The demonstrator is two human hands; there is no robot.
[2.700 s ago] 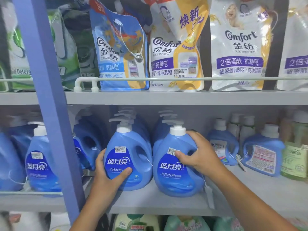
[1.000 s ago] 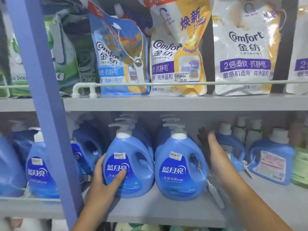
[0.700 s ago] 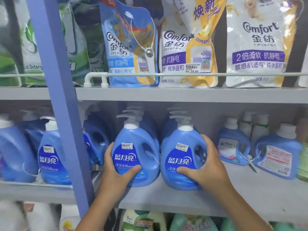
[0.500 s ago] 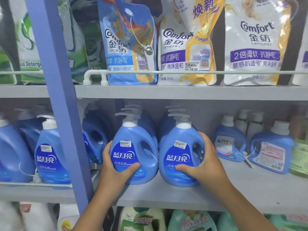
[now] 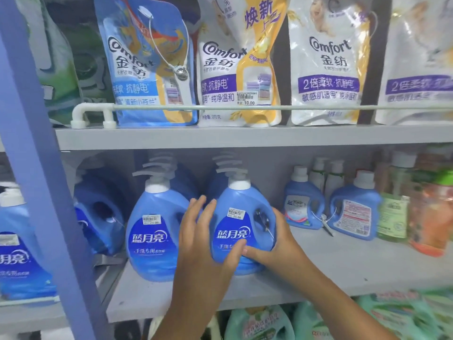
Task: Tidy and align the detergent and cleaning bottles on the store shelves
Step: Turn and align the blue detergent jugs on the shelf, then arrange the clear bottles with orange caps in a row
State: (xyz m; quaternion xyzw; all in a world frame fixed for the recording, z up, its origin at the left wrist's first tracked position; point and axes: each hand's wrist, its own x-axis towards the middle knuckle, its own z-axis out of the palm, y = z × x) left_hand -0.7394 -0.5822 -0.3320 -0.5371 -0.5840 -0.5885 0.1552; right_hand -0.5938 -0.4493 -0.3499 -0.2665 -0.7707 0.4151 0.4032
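- Gripping one blue pump bottle [image 5: 241,224] from both sides, the two hands hold it upright on the grey shelf [image 5: 343,263].
- Left hand [image 5: 204,241] lies against the bottle's left flank; its fingers [image 5: 197,208] reach up, nearly straight and slightly spread, while the thumb crosses the lower label.
- Right hand [image 5: 279,246] curls round the bottle's right side, just below the handle opening, its thumb on the front near the left thumb.
- Just left of the left fingers stands a matching second pump bottle [image 5: 153,231], untouched.
- Right of the right hand, well apart, stand two smaller blue bottles [image 5: 302,207].
- Above the fingers, softener pouches [image 5: 235,62] line the upper shelf behind a rail [image 5: 269,107].
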